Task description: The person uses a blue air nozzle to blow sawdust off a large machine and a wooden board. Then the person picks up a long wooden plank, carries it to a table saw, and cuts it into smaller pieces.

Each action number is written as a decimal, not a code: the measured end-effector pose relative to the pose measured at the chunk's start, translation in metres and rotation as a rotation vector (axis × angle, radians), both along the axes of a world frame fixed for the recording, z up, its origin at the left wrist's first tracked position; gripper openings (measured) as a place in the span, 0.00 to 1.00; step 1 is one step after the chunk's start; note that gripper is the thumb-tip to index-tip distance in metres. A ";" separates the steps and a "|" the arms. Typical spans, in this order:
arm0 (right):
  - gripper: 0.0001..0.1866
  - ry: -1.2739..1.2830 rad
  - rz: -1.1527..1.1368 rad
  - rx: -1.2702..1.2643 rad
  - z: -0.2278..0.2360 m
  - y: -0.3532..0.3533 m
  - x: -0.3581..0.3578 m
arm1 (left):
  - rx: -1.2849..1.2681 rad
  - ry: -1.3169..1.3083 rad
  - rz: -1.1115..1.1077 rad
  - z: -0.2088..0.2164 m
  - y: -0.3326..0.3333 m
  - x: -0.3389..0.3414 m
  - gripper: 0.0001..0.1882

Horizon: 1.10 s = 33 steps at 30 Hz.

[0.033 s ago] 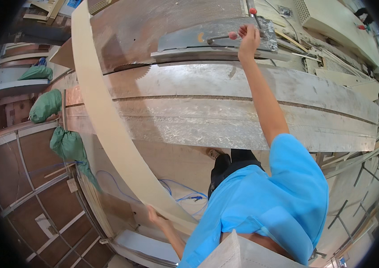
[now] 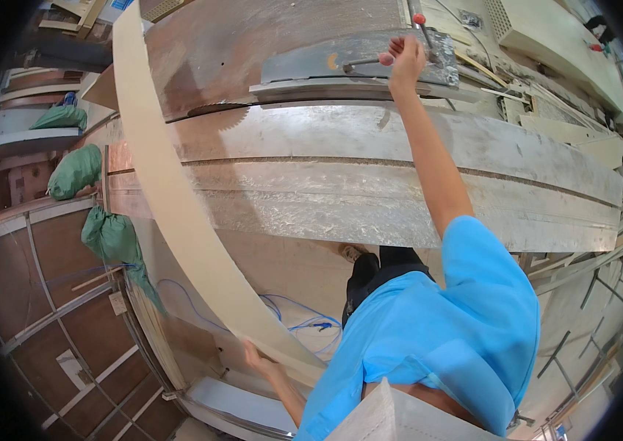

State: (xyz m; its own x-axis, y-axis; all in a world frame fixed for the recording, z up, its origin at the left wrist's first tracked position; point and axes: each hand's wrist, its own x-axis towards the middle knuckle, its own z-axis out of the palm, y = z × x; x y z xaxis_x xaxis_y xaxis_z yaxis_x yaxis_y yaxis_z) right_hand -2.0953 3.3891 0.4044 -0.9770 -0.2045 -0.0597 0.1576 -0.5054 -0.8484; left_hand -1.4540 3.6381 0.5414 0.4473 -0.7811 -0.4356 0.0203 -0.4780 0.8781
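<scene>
A long pale wooden board (image 2: 172, 198) slants from beside me across the left part of the saw table, its far end near the top edge. My left hand (image 2: 258, 360) is closed on its near part, at the outer edge. My right hand (image 2: 407, 66) is stretched forward over the table, its fingers curled beside the red knob (image 2: 386, 59) of a metal lever. Whether it touches the knob, or what is inside the fingers, is hidden. A metal fence (image 2: 326, 90) lies below the lever. The toothed saw blade (image 2: 225, 117) shows just right of the board.
The metal saw table (image 2: 370, 198) has a long groove. A second red-knobbed lever (image 2: 419, 20) stands behind my right hand. Green bags (image 2: 76, 173) hang at the left. A blue hose (image 2: 319, 323) lies on the floor. Wood strips (image 2: 557, 110) are piled at the right.
The far end of the board has shifted slightly left. My right hand has moved a little up and to the left. My left hand keeps its hold.
</scene>
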 end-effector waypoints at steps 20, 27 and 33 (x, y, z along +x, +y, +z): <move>0.24 0.183 0.170 0.474 -0.018 -0.118 -0.055 | 0.082 0.124 0.012 -0.046 0.015 0.031 0.36; 0.22 0.432 0.246 0.820 -0.015 -0.156 -0.023 | 0.072 -0.057 0.063 -0.032 0.019 -0.002 0.39; 0.22 0.654 0.254 0.830 -0.002 -0.094 -0.069 | 0.132 0.001 -0.003 -0.030 0.029 -0.005 0.37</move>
State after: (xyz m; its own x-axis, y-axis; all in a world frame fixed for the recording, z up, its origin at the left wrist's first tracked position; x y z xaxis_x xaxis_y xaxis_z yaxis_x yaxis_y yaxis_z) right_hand -2.1645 3.2954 0.4020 -0.8049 -0.5408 0.2442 -0.4300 0.2479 -0.8681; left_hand -1.4589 3.6672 0.5116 0.4442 -0.7183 -0.5355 0.0197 -0.5898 0.8073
